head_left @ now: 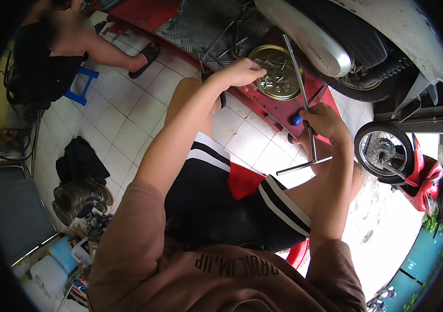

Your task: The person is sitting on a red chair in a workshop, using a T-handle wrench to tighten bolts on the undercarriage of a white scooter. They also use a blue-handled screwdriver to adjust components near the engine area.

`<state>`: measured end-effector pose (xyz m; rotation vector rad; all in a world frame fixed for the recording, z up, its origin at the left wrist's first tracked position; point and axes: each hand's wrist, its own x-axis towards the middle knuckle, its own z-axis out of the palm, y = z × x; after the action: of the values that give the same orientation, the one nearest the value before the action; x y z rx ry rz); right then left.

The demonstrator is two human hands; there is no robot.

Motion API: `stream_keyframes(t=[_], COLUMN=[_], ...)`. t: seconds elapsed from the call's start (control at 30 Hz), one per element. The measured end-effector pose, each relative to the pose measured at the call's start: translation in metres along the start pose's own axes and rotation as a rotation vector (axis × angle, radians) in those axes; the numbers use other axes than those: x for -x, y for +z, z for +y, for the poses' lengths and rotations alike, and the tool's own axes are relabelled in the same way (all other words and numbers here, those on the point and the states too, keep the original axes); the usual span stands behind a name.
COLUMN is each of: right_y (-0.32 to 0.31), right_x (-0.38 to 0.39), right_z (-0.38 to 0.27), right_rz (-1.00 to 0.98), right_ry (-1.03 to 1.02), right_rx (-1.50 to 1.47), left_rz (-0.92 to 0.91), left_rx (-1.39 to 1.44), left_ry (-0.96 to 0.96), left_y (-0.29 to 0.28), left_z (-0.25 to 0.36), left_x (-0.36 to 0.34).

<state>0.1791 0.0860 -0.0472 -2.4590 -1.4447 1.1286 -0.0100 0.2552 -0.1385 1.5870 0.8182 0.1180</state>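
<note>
My right hand [326, 122] is wrapped round the shaft of a long metal T-handle wrench [298, 70]. Its crossbar points down toward my knees, and its far end reaches past a round gold-coloured tin [253, 52]. Small bolts and screws [283, 77] lie loose inside the tin. At the tin's near left rim is my left hand [242, 74], its fingers curled together; whatever they may hold is too small to make out. A small blue object [296, 120], perhaps a handle or cap, shows beside my right hand at the red bench's edge.
The red lift bench [266, 107] carries a chequered metal plate [185, 33] and several tools. Above it looms a motorcycle with a silver cover [321, 49]. A red motorcycle [425, 179] stands at right. Another person [70, 41] sits at upper left beside a blue stool [83, 86].
</note>
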Motion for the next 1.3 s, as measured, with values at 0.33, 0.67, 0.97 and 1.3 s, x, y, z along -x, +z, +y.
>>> stream_keyframes(t=[0.33,0.67,0.97,1.3], right_y=[0.0,0.007,0.002,0.002], right_x=[0.012,0.016,0.023,0.022], right_z=[0.0,0.005,0.005,0.004], right_rz=[0.031,0.021,0.053,0.112], right_ry=[0.071,0.029,0.01,0.007], right_rx=[0.221,0.247,0.248,0.23], left_rz=[0.061,0.204,0.257,0.069], left_rx=[0.819,1.132,0.87,-0.292], left_ry=[0.26,0.197,0.106,-0.14], left_y=[0.025,0.047,0.047,0.028], left_z=[0.023,0.023,0.002,-0.065], left_x=[-0.145,-0.184,-0.18,-0.178])
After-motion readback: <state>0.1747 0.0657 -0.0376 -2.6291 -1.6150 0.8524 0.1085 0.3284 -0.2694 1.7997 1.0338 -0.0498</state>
